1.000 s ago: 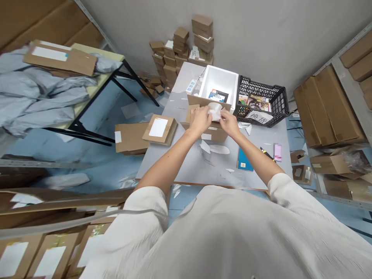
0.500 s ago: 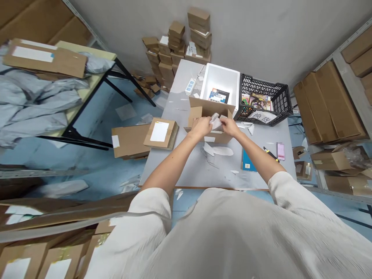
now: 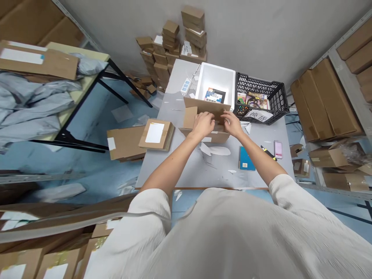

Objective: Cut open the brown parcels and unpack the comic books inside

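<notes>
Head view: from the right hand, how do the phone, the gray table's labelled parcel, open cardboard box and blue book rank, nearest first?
1. Open cardboard box, at the right hand.
2. Blue book, toward the front of the table.
3. Phone, farther right.
4. Labelled parcel, at the table's left edge.

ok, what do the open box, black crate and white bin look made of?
Box: likely cardboard, matte brown, with creased flaps. Crate: looks like moulded plastic, black with slight sheen and lattice walls. Bin: perhaps foam, smooth and white with a thick rim; rigid plastic not ruled out.
</notes>
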The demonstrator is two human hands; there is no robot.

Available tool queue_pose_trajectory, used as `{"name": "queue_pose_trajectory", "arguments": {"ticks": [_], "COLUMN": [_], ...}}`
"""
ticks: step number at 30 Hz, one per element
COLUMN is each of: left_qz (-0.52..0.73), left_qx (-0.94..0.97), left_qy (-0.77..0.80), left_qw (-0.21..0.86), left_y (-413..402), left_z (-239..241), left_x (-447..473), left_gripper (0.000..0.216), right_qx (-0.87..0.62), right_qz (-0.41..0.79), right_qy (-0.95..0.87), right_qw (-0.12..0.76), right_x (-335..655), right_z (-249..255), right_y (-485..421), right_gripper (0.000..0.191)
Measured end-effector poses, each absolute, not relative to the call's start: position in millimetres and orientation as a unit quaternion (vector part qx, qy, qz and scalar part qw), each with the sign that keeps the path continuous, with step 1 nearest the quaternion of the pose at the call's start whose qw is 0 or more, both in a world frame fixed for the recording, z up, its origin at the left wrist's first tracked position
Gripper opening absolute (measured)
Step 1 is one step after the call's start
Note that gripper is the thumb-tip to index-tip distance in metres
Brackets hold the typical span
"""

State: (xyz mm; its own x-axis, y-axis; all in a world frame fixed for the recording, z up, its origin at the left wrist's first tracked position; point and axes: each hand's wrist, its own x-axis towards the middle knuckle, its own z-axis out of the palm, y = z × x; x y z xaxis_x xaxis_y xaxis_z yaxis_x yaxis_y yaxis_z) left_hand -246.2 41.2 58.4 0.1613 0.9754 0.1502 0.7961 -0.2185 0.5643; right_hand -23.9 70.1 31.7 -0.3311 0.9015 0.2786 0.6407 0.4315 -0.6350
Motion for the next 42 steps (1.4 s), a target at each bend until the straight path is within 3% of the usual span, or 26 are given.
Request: {"name": "queue_pose_trajectory", "arguments": {"ticks": [11, 24, 28, 33, 42], "left_qz": [0.21, -0.029, -0.059, -0.076, -0.149], "left_qx": [0.834, 0.84, 0.818, 0.785, 0.759], "left_qy": [0.455, 0.412, 0.428, 0.463, 0.48], "left_qw": [0.231, 0.352, 0.38, 0.404, 0.414], "left_y": [0, -59, -74, -89, -105], "left_z": [76, -37, -68, -97, -117], "left_x": [-140, -48, -31, -13, -3], "left_gripper": [0.034, 0.051, 0.055, 0.066, 0.081], "right_qx": [-0.569, -0.753, -0.772, -0.767, -0.715], "right_qz": [0.253, 0.418, 0.466, 0.515, 0.59], "right_qy": [-0.703, -0.447, -0.375, -0.317, -0.275], "right_qw": [0.345, 0.242, 0.213, 0.214, 0.255], "right_x": [86, 195, 201, 203, 198], "right_z": [10, -86, -105, -119, -121], "right_y": [14, -113, -132, -139, -144], "right_gripper": [0.037, 0.039, 0.049, 0.071, 0.071]}}
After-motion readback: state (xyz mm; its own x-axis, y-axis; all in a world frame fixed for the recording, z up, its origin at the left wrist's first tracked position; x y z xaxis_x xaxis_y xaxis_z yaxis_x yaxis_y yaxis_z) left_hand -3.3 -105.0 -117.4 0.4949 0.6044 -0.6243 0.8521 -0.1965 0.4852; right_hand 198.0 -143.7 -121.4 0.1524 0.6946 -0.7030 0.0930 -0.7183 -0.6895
